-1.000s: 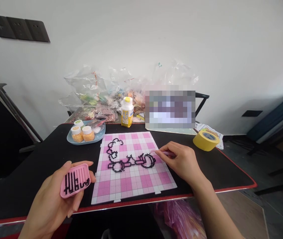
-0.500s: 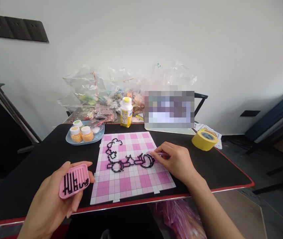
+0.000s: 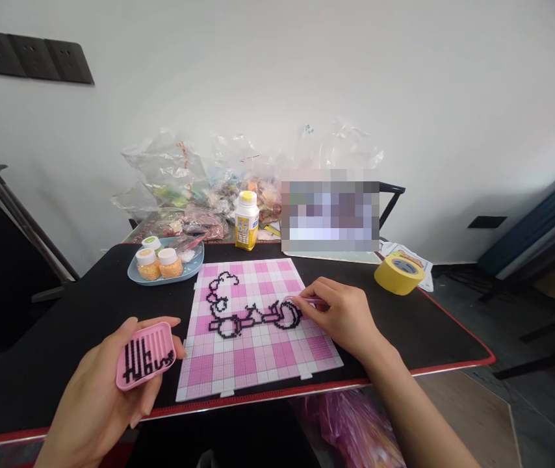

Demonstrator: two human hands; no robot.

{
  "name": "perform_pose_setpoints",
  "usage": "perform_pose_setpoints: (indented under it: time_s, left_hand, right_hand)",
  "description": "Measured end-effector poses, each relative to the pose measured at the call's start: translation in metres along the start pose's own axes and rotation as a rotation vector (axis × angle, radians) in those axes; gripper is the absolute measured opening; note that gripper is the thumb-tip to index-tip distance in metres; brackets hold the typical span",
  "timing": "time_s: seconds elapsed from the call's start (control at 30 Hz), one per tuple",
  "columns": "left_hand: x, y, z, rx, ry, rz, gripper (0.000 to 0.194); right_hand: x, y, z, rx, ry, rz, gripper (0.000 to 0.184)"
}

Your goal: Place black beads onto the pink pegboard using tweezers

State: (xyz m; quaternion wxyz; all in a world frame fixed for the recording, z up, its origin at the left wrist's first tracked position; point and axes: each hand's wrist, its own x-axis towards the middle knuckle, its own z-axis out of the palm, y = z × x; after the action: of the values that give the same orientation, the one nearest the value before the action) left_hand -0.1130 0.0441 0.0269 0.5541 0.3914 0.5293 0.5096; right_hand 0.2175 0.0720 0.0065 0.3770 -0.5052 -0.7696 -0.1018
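A pink-and-white checked pegboard (image 3: 258, 351) lies on the black desk mat (image 3: 53, 338), with a black bead outline (image 3: 253, 315) across its middle. My left hand (image 3: 97, 396) cups a small pink ridged tray (image 3: 145, 355) with rows of black beads in it, held just left of the board. My right hand (image 3: 343, 315) pinches a thin pink tool (image 3: 301, 300), whose tip rests at the right end of the bead outline.
A blue plate (image 3: 187, 266) with three small bead jars stands behind the board on the left. A yellow-capped bottle (image 3: 247, 220), clear bags of supplies (image 3: 184, 182) and a yellow tape roll (image 3: 398, 273) are further back. The mat's red front edge runs below the board.
My right hand has slid a little to the left along the board, bringing the tool tip over the right end of the outline. The left hand and tray barely moved.
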Motion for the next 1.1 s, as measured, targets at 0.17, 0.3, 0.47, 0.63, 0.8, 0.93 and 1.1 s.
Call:
perform_pose_setpoints:
  time_s: [0.17, 0.3, 0.47, 0.63, 0.8, 0.93, 1.1]
  left_hand:
    - [-0.006, 0.003, 0.007, -0.019, 0.044, 0.015, 0.055]
    - [-0.005, 0.002, 0.007, -0.016, 0.045, 0.024, 0.056]
    - [-0.001, 0.0, 0.001, 0.002, 0.011, 0.009, 0.061]
    - [0.0, -0.001, -0.001, -0.002, 0.004, 0.008, 0.059]
    - [-0.001, -0.001, -0.003, -0.002, 0.002, 0.012, 0.061]
    - [0.0, -0.001, -0.002, -0.014, 0.014, -0.002, 0.066]
    - [0.001, -0.001, 0.0, -0.01, 0.016, -0.002, 0.067]
  right_hand:
    - [0.0, 0.0, 0.001, 0.005, 0.005, 0.003, 0.041]
    - [0.0, -0.002, 0.0, 0.011, -0.001, -0.004, 0.041]
    - [0.0, -0.003, -0.001, 0.031, -0.01, -0.011, 0.039]
    - [-0.002, -0.003, -0.002, 0.038, 0.003, -0.015, 0.036]
    - [-0.004, -0.002, -0.002, 0.04, 0.007, -0.017, 0.034]
    - [-0.005, -0.001, -0.001, 0.035, 0.018, -0.021, 0.034]
    - [-0.005, -0.001, 0.0, 0.048, 0.021, -0.029, 0.033]
